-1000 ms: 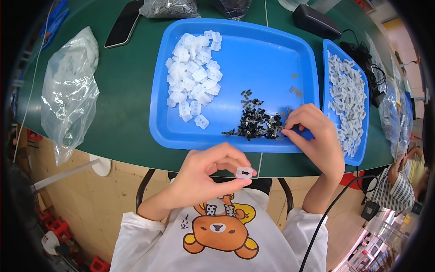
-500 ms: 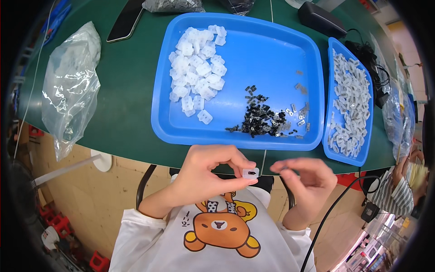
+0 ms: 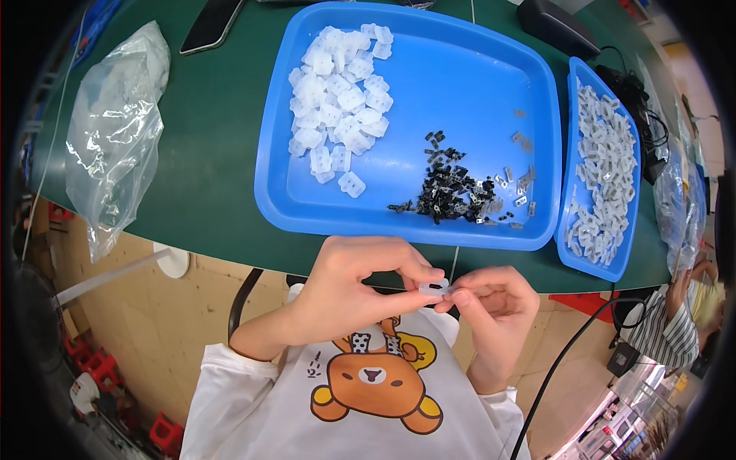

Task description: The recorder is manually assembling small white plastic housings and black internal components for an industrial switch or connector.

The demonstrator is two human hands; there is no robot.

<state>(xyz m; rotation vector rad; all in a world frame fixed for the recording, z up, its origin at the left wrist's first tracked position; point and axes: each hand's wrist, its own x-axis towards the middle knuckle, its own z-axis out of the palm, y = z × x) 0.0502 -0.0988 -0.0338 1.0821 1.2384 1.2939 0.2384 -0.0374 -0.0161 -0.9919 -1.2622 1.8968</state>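
The fingers of the left hand point(image 3: 359, 280) cover part of the small translucent white plastic block point(image 3: 434, 286), and the fingertips of the right hand point(image 3: 494, 307) hide its other end; whether these pinch a further piece cannot be told. Shapes within the heap of tiny black parts point(image 3: 451, 192) are too small to make out. The top edge cuts off the flat black rectangular phone point(image 3: 213, 24); the bottom edge, the white printed T-shirt point(image 3: 268, 418).

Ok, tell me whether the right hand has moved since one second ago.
Yes. Judged against the larger blue tray, the right hand moved from its dark parts back toward the body and left, reaching the white piece the left hand holds.
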